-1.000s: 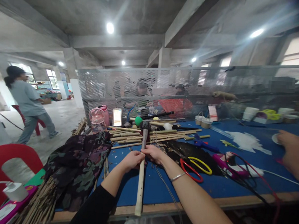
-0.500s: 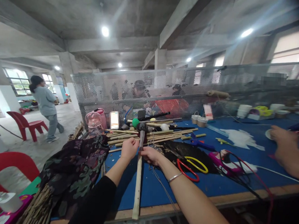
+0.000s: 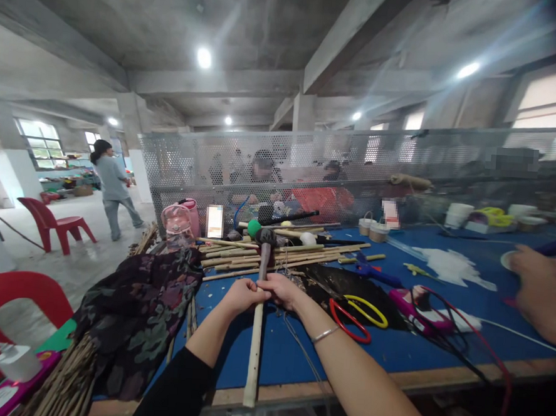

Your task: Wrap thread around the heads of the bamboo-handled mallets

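A pale wooden stick (image 3: 255, 351) with a dark round head and a grey-wrapped neck lies lengthwise before me, its near end reaching the table's front edge. My left hand (image 3: 242, 295) is closed, fingertips pinching the stick at the lower end of the grey wrap. From the other side my right hand (image 3: 280, 290), a silver bangle on its wrist, grips the same spot with thumb and fingers. The fingers partly hide the join. Beyond the head lie several thin sticks (image 3: 312, 257), and a stick with a green ball (image 3: 253, 227) is just behind it.
Scissors (image 3: 359, 313) with red and yellow handles rest on black material to the right. Dark patterned cloth (image 3: 144, 313) covers the table's left side. A purple power strip (image 3: 417, 311) trails cables. Another person's hand (image 3: 539, 287) is at far right. A perforated metal screen (image 3: 191, 159) stands behind.
My left hand has come down and right onto the stick, meeting my right fingers at the wrap's lower end. The person walking in the background has moved right. The view has shifted slightly.
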Demonstrator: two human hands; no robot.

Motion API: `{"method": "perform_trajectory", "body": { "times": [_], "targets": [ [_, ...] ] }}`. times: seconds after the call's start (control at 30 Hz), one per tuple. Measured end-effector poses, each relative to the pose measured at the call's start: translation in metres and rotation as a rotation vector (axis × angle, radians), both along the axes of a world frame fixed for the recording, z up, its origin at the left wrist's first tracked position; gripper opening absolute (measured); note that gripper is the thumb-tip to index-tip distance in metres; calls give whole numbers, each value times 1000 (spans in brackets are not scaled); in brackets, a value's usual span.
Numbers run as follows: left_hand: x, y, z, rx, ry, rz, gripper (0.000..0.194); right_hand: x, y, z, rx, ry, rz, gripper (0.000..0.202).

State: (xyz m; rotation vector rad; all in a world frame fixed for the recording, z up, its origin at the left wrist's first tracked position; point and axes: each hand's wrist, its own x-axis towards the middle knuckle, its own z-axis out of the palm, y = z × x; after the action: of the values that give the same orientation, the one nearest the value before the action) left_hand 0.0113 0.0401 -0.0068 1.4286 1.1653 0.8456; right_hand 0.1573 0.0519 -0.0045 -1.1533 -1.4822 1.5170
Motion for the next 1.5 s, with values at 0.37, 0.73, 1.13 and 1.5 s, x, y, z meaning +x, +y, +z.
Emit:
{"method": "perform_trajectory", "body": {
  "times": [0.37, 0.73, 1.13, 1.5],
  "targets": [
    [3, -10, 12, -196, -194, -47, 44, -5, -10, 18, -13, -50, -123, 16],
    [7, -12, 5, -171, -143, -125, 42, -5, -2, 4, -94, 94, -80, 20],
    [0, -17, 16, -286, -271, -313, 33, 6, -3, 10, -54, 64, 20, 25],
    [0, -13, 16, -167, -235, -169, 37, -4, -5, 10, 13, 146, -14, 24]
  ]
}}
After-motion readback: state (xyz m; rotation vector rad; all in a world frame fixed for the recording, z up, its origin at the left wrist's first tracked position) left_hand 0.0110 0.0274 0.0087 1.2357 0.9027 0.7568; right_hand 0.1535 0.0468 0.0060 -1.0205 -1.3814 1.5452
